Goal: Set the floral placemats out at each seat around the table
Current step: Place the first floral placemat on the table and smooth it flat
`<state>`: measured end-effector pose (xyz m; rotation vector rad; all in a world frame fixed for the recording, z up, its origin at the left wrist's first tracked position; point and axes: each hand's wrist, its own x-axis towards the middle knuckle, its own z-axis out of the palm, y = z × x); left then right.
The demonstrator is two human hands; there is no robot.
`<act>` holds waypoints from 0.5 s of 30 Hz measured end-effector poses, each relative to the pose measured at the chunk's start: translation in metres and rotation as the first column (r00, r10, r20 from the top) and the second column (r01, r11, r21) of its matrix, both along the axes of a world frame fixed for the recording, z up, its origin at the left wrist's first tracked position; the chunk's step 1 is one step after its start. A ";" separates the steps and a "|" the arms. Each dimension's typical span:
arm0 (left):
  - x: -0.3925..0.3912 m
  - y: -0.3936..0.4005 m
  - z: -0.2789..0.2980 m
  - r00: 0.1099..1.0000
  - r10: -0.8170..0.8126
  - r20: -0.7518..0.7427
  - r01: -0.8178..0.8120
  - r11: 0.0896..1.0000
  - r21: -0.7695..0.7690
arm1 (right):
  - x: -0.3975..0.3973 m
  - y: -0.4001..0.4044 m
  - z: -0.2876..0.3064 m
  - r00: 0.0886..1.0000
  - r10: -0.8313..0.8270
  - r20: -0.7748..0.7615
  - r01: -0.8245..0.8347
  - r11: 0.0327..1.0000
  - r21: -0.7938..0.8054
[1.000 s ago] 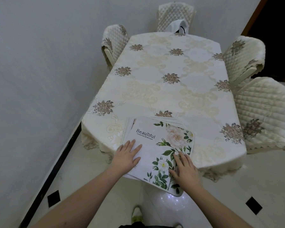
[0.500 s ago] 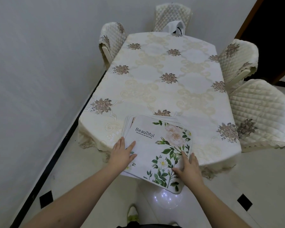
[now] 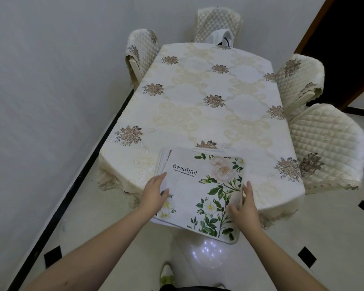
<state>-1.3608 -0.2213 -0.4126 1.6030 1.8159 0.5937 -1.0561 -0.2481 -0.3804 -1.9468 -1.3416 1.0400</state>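
The stack of white floral placemats (image 3: 200, 192) lies at lower centre on the near end of the cream embroidered tablecloth (image 3: 208, 114), its long axis running from upper left to lower right, its near edge overhanging the table. The left hand (image 3: 156, 193) grips the stack's left edge, fingers above and thumb curled in. The right hand (image 3: 245, 203) presses straight fingers against the right edge. The top mat bears green leaves, pale blooms and "Beautiful".
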 end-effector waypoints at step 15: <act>-0.001 0.021 0.021 0.962 0.111 0.250 -0.055 0.974 -0.220 | 0.002 0.006 0.011 0.921 -0.211 -0.328 0.139 0.963 -0.230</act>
